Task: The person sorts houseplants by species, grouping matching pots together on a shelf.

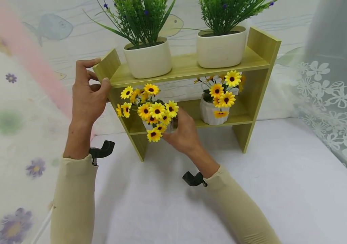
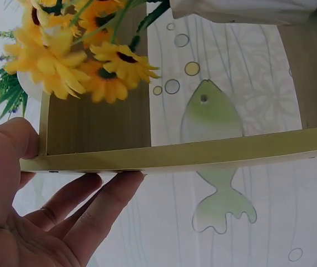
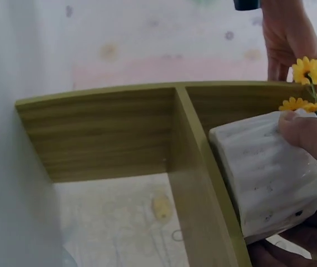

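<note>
In the head view a small wooden shelf [image 1: 188, 69] stands against the back curtain. My left hand [image 1: 88, 96] grips its left side panel near the upper board, the thumb in front and the fingers on the outer side. My right hand [image 1: 185, 132] holds a white ribbed flowerpot [image 3: 270, 172] with yellow artificial sunflowers [image 1: 156, 112] at the left of the lower board. In the right wrist view the thumb lies along one side of the pot and fingers curl under the other; its base is right at the board's edge.
A second white pot [image 1: 213, 112] of yellow flowers stands at the right of the lower board. Two larger cream planters, the left one [image 1: 149, 61] and the right one [image 1: 221, 49], hold green plants on the top board. A white cloth [image 1: 173, 203] covers the table.
</note>
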Motion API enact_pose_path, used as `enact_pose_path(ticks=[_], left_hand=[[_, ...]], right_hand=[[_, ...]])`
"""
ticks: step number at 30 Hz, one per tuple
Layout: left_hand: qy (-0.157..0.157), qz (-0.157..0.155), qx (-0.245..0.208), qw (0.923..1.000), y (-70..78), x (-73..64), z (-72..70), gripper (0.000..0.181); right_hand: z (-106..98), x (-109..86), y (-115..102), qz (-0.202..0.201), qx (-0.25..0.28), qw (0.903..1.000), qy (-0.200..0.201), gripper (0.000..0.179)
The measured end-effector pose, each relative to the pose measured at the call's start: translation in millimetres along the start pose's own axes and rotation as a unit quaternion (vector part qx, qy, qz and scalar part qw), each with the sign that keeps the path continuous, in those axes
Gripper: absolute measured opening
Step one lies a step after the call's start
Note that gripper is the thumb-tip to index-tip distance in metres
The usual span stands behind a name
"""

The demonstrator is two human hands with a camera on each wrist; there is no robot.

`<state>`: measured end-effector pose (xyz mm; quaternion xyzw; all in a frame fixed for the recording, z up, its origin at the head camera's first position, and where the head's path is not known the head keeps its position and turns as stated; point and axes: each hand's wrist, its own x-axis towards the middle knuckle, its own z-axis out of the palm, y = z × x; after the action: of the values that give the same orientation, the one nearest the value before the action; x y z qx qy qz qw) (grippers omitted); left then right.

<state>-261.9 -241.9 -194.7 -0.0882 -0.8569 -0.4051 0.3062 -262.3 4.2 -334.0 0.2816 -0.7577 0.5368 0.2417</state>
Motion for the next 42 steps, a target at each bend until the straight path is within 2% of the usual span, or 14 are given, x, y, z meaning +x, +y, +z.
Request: enact_pose_path(ticks=[5, 13, 19, 23, 26, 29, 33, 38, 42], left_hand=[[0.001, -0.001, 0.003, 1.0, 0.4, 0.8, 1.0, 0.05], [0.001, -0.008, 0.0, 1.0, 1.2, -1.0, 0.1, 0.05], [0.005, -0.006, 0.003, 1.0, 0.8, -1.0, 1.0, 0.05], [0.006, -0.004, -0.003, 1.0, 0.4, -0.8, 1.5, 0.05], [0.007, -0.006, -0.009, 0.9999, 0.4, -1.2, 2.0, 0.05], [0.007, -0.007, -0.008, 0.9999, -0.1, -1.5, 2.2, 0.05], [0.008, -0.004, -0.011, 0.9999, -1.1, -1.2, 2.9, 0.05], [0.011, -0.001, -0.011, 0.9999, -2.8, -0.8, 3.8, 0.05], [0.012, 0.003, -0.01, 0.9999, -3.8, -0.7, 3.2, 0.049]], right_hand=[[3, 1.4, 2, 0.004, -0.004, 0.9999, 0.014, 0.068], [9, 0.5, 2, 0.04, -0.046, 0.9974, 0.039, 0.077], [10, -0.5, 2, 0.053, -0.064, 0.9961, 0.029, 0.083], [8, -1.7, 1, 0.061, -0.082, 0.9948, 0.001, 0.09], [7, -3.3, 1, 0.052, -0.09, 0.9944, -0.015, 0.093], [8, -4.4, 2, 0.036, -0.094, 0.9948, -0.012, 0.093], [14, -5.7, 7, 0.011, -0.125, 0.992, 0.012, 0.095], [22, -7.2, 13, -0.009, -0.172, 0.984, 0.047, 0.096], [26, -8.2, 13, -0.022, -0.201, 0.9777, 0.057, 0.097]])
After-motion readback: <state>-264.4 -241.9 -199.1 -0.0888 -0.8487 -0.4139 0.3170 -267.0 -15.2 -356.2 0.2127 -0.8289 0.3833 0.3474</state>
